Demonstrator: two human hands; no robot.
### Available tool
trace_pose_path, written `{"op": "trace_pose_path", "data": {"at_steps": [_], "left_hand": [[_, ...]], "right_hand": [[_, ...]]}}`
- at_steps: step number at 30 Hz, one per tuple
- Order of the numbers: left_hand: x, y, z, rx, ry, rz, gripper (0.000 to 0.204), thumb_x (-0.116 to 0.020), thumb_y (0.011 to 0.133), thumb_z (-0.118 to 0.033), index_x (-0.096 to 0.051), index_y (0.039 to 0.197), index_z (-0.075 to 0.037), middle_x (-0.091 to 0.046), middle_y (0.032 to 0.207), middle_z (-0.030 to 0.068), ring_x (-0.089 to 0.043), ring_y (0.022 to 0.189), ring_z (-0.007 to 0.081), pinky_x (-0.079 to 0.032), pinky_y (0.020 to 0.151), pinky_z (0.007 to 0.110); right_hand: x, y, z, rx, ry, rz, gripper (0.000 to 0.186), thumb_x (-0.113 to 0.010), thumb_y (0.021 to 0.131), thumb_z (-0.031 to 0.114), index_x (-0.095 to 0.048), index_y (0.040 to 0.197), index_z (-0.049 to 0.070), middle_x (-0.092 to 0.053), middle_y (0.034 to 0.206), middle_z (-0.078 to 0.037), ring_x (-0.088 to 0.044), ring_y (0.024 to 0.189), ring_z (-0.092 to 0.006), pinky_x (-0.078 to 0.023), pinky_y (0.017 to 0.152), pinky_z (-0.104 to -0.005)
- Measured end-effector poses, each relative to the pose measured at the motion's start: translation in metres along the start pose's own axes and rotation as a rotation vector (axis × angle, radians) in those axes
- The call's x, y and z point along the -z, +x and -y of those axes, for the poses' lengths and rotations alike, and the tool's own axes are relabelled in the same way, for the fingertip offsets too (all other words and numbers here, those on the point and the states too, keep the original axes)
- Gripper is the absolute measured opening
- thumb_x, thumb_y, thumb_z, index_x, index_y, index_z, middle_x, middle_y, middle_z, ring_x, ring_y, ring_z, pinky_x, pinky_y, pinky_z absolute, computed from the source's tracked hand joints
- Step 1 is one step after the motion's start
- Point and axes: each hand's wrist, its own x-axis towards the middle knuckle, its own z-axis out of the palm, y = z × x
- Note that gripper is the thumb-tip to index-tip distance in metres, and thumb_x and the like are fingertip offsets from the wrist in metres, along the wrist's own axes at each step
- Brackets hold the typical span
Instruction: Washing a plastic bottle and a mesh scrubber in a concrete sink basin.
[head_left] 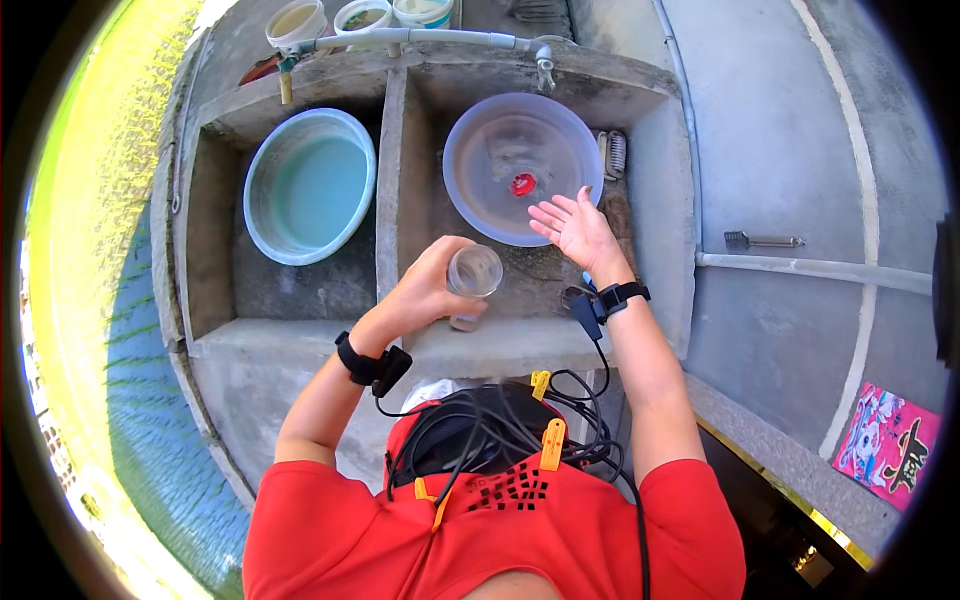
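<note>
My left hand is wrapped round a clear jar, whose round open mouth faces up. The jar is over the near part of the right sink compartment. My right hand is spread open with the palm up and nothing in it, at the near right rim of a translucent bluish basin. Inside that basin lies a small red round thing that looks like a lid. Whether water stands around it is hard to tell.
A light-blue basin with cloudy water sits in the left compartment of the concrete sink. A pipe with taps crosses the far edge, before several white tubs. A brush lies right of the basin; a metal-handled tool rests farther right.
</note>
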Motion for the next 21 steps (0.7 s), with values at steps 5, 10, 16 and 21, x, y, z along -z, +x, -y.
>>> {"op": "trace_pose_path", "data": {"at_steps": [5, 10, 16, 21], "left_hand": [[0.015, 0.051, 0.02, -0.108, 0.276, -0.013, 0.074, -0.087, 0.066, -0.023, -0.051, 0.127, -0.001, -0.054, 0.122, 0.0145, -0.045, 0.121, 0.0303, -0.035, 0.106, 0.04], [0.007, 0.119, 0.066, -0.116, 0.393, -0.024, 0.07, -0.086, 0.059, -0.023, -0.055, 0.117, -0.001, -0.058, 0.114, 0.0188, -0.049, 0.112, 0.0369, -0.041, 0.099, 0.043], [-0.022, 0.2, 0.097, 0.021, 0.882, 0.017, 0.063, -0.084, 0.058, -0.022, -0.056, 0.112, -0.003, -0.061, 0.114, 0.0173, -0.055, 0.11, 0.0353, -0.047, 0.092, 0.045], [-0.041, 0.249, 0.134, 0.068, 1.048, 0.098, 0.053, -0.077, 0.065, -0.023, -0.058, 0.111, -0.004, -0.061, 0.116, 0.0146, -0.055, 0.114, 0.0329, -0.048, 0.092, 0.044]], "right_hand": [[-0.008, 0.002, 0.012, 0.056, -0.02, 0.163, 0.076, -0.029, 0.102, 0.054, -0.017, 0.149, -0.005, -0.04, 0.144, -0.026, -0.053, 0.125, -0.0366, -0.05, 0.1, -0.0458], [0.01, 0.008, 0.017, 0.026, -0.16, 0.037, 0.066, -0.041, 0.103, 0.045, -0.028, 0.144, -0.006, -0.048, 0.136, -0.023, -0.057, 0.118, -0.0332, -0.052, 0.097, -0.0429], [0.041, 0.033, 0.005, -0.013, -0.127, -0.105, 0.049, -0.057, 0.099, 0.03, -0.043, 0.129, -0.006, -0.054, 0.12, -0.02, -0.061, 0.108, -0.0334, -0.054, 0.092, -0.0431], [0.055, 0.06, 0.001, 0.011, -0.058, -0.195, 0.045, -0.057, 0.099, 0.028, -0.046, 0.126, -0.005, -0.056, 0.119, -0.019, -0.062, 0.105, -0.0323, -0.054, 0.09, -0.0424]]}}
